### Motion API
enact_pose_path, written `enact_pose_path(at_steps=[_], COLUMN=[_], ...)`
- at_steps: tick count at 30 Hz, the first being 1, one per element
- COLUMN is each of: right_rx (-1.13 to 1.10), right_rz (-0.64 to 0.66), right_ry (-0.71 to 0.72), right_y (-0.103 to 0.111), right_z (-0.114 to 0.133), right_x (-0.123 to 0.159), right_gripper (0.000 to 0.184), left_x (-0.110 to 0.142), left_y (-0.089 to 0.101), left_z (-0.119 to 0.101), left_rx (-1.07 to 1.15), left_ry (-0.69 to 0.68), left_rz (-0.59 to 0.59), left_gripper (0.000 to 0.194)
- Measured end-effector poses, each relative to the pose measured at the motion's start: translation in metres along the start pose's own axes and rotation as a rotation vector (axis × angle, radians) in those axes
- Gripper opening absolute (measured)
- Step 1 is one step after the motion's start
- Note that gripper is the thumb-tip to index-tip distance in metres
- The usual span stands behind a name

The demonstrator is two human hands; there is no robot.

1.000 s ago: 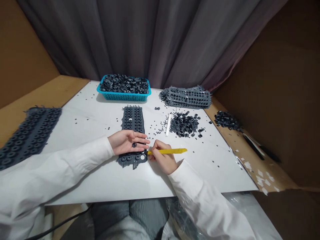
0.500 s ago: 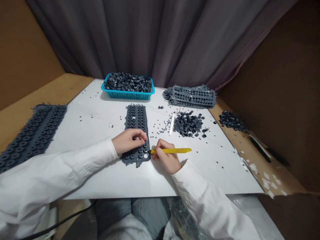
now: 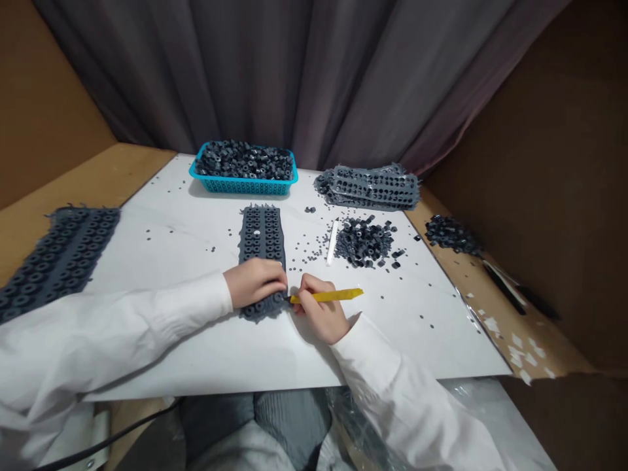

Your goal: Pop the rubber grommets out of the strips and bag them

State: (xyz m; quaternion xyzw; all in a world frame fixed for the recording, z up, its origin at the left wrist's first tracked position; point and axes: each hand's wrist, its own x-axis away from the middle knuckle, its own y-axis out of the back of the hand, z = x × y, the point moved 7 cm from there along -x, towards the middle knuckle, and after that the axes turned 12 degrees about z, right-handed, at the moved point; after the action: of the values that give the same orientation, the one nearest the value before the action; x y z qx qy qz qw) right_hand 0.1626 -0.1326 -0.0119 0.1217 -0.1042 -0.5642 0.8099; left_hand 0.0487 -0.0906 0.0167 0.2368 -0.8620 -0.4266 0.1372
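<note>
A dark grey moulded sheet (image 3: 265,235) with rows of round rings lies lengthwise before me on the white board. Across its lower part is my left hand (image 3: 258,281), fingers curled over the right edge and closed on it; they hide some of the rings. My right hand (image 3: 318,311) pinches a slim yellow pen-shaped tool (image 3: 336,296), held nearly level. Its dark tip meets the sheet's right edge near the bottom, close beside my left fingertips. One ring position higher up shows as a white hole.
Behind stands a turquoise basket (image 3: 245,186) heaped with small dark pieces. Stacked similar sheets (image 3: 375,186), a white pen-shaped tool (image 3: 332,242) and a loose pile (image 3: 367,242) lie right. Another sheet (image 3: 63,252) is left. Tiny dark discs and white scraps (image 3: 517,350) are scattered about.
My left fingers have closed down over the sheet's right edge, and the white hole near its lower corner no longer shows. The whole view has shifted slightly.
</note>
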Motion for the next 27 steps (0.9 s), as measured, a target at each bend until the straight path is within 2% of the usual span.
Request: enact_pose_path(at_steps=[2, 3, 4, 6, 9, 12, 16, 18, 23, 27], right_rx=[-0.019, -0.043, -0.077, -0.176, -0.278, -0.256, -0.212, -0.2, -0.215, -0.213], right_rz=[0.004, 0.005, 0.003, -0.022, -0.108, -0.127, -0.092, -0.083, -0.071, -0.069], right_ry=[-0.009, -0.013, -0.014, -0.013, -0.027, -0.047, -0.063, -0.076, -0.089, -0.088], right_y=[0.0, -0.001, 0.0, 0.001, 0.006, 0.007, 0.005, 0.005, 0.005, 0.004], right_z=[-0.001, -0.002, -0.003, -0.007, -0.012, -0.014, -0.015, -0.016, -0.015, -0.014], right_x=[0.0, 0.0, 0.0, 0.0, -0.002, -0.005, -0.008, -0.009, -0.009, -0.009], right_gripper=[0.022, 0.021, 0.019, 0.016, 0.013, 0.012, 0.014, 0.014, 0.015, 0.014], left_x=[0.007, 0.011, 0.013, 0.015, 0.015, 0.012, 0.003, -0.001, -0.008, -0.008], left_y=[0.016, 0.018, 0.014, 0.0, -0.013, -0.01, 0.006, 0.005, -0.009, -0.013], left_z=[0.026, 0.038, 0.047, 0.053, 0.048, 0.038, 0.013, 0.002, -0.002, 0.0], left_rx=[0.377, 0.558, 0.732, 1.025, 1.178, 0.961, 0.331, 0.097, -0.197, -0.286], left_ry=[0.17, 0.258, 0.33, 0.415, 0.438, 0.385, 0.202, 0.124, 0.091, 0.093], left_rz=[-0.19, -0.234, -0.231, -0.139, -0.049, -0.019, -0.003, 0.036, 0.219, 0.264], left_gripper=[0.016, 0.02, 0.025, 0.031, 0.036, 0.03, 0.021, 0.019, 0.015, 0.015])
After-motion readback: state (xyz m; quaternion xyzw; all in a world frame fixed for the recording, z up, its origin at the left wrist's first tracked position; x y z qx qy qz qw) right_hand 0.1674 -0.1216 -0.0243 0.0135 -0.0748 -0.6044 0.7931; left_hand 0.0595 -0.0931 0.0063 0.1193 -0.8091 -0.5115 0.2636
